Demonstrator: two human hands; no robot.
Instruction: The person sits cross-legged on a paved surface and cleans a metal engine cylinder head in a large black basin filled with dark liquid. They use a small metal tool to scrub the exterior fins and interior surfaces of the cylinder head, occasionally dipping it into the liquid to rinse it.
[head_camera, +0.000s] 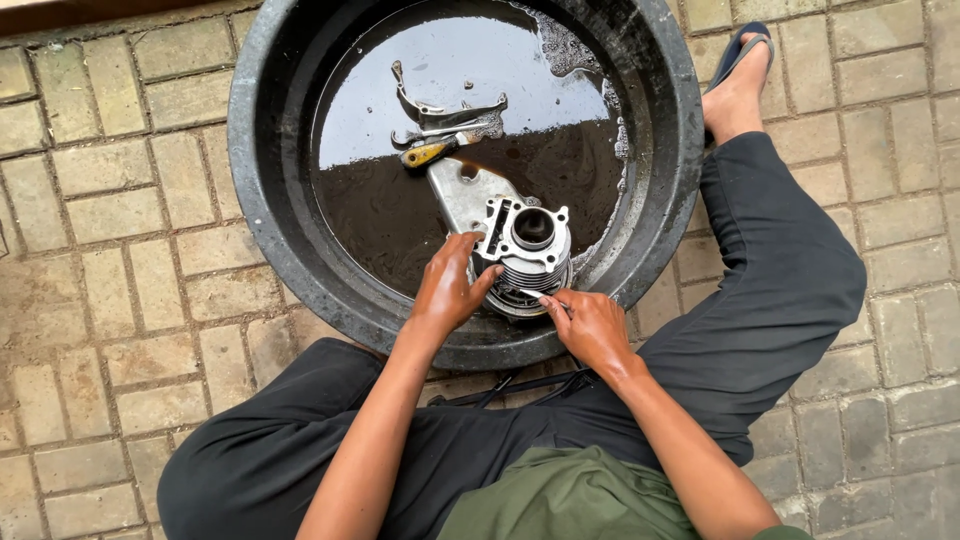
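Engine cylinder (530, 250), a grey finned metal block with a round bore on top, stands at the 6 o'clock rim inside the black basin (262, 150) of dark oily liquid. One cylinder, one flat metal plate (462, 190), one yellow-handled brush (428, 152) and a few thin levers (440, 112) lie in the one basin. Left hand (447, 290) grips the cylinder from its 9 o'clock side, while right hand (592, 325), at its 5 o'clock, pinches a small thin tool against its fins

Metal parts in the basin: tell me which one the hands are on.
The finned engine cylinder nearest the person; the left hand grips it, while the other parts lie untouched farther back.
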